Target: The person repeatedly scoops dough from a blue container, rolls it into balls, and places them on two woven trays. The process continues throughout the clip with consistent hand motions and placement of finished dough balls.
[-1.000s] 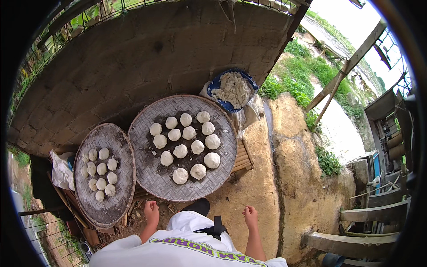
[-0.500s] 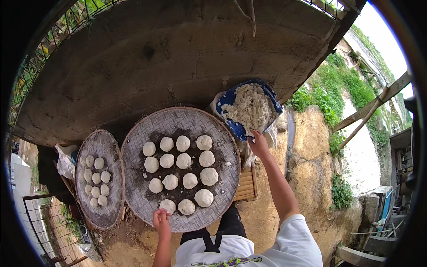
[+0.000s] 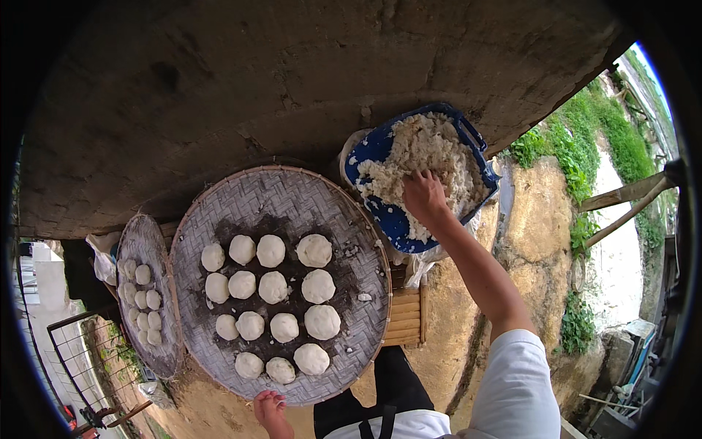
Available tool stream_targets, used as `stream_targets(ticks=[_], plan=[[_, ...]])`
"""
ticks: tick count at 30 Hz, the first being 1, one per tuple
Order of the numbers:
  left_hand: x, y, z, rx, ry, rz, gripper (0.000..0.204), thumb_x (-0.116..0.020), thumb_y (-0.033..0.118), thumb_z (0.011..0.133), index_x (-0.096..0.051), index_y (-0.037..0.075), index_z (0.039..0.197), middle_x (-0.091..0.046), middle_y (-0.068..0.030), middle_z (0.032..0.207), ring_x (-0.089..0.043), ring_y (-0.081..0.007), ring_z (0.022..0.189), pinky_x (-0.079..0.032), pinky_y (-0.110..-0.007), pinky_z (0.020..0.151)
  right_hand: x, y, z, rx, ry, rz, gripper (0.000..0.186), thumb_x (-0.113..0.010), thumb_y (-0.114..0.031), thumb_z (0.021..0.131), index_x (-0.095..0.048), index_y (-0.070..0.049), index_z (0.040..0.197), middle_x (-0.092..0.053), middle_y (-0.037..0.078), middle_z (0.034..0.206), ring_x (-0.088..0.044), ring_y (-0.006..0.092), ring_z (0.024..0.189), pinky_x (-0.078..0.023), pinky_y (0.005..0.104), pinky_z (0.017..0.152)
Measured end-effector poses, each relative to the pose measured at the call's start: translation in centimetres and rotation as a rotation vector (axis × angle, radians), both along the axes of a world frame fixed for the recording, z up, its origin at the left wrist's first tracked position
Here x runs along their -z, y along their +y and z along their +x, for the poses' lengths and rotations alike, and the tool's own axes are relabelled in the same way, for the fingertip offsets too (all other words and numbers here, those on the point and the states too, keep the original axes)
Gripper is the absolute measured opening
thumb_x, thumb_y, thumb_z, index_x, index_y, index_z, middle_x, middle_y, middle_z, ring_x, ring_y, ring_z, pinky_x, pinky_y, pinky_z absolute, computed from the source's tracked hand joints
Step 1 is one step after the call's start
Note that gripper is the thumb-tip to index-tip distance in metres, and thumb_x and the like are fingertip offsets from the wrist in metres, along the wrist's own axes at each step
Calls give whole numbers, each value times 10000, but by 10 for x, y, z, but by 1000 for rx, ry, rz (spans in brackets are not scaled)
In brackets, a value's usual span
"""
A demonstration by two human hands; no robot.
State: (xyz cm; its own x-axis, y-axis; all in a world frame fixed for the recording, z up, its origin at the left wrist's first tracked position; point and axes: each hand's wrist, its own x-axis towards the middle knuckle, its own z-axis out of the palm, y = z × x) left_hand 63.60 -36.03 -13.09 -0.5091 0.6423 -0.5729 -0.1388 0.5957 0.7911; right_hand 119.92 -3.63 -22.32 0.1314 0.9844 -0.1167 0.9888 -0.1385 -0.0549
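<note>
Clock taken on the full view. At eight, dark wire-mesh gate [image 3: 91,366], partly cut by the black lens rim. At nine to eight, small round woven tray [image 3: 170,351], seen at a slant, cluster of small pale balls [image 3: 142,300] on it; white plastic bag [image 3: 104,257] just beside its upper left edge. Then large round woven tray [image 3: 219,192], from nine round to six, dark powdery patch in its middle, fifteen whitish dough-like balls [image 3: 273,287] in rough rows, last row three. Left hand [image 3: 272,415] at seven, by the tray's near rim, fingers curled in loosely; can't tell if it touches the rim or holds anything. Brown wall [image 3: 241,95] fills eleven to one. Bamboo slats [image 3: 406,318] at five, next to the big tray. Blue tub [image 3: 384,219] at one, near the tray's upper right rim, heaped with white lumpy mash [image 3: 446,157]. Right hand [image 3: 425,196] reaches in from five, fingertips bent down into the mash; grip hidden, can't tell if closed on any. Green plants [image 3: 621,143] at two, wooden poles [image 3: 625,196] at three.
</note>
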Motion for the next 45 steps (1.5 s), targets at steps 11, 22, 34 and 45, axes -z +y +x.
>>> stream_targets(ticks=[11,22,34,45], plan=[[-16,202,230,593,-572,204,205,-561,164,1022,-576,47,1190,-650,-97,1141,-644,-213,1048,-493,-348,870,-31,-1,18,-15,131,39,395,-776,-100,781,-711,-91,1170,-656,168,1145,-661,395,1058,-558,466,871],[46,341,455,542,-1080,-119,361,-613,429,1001,-570,116,1176,-654,-115,1162,-653,-264,1062,-543,-451,945,-104,-55,48,-47,799,162,534,-664,-292,975,-564,-41,1436,-669,256,1289,-694,366,1119,-535,464,964],[89,296,434,395,-1009,-153,186,-562,319,1025,-613,141,1049,-703,-64,1062,-684,-223,924,-617,-391,819,-69,-61,44,69,-108,-549,942,-797,-810,575,-750,16,1026,-722,124,1011,-689,266,984,-502,433,859],[93,287,416,287,-1127,-118,211,-540,314,1042,-611,119,1082,-690,-87,1076,-683,-255,970,-624,-404,827,-27,-56,39,246,26,-404,466,-763,-166,838,-583,92,1182,-719,196,1078,-733,295,1026,-574,434,781]])
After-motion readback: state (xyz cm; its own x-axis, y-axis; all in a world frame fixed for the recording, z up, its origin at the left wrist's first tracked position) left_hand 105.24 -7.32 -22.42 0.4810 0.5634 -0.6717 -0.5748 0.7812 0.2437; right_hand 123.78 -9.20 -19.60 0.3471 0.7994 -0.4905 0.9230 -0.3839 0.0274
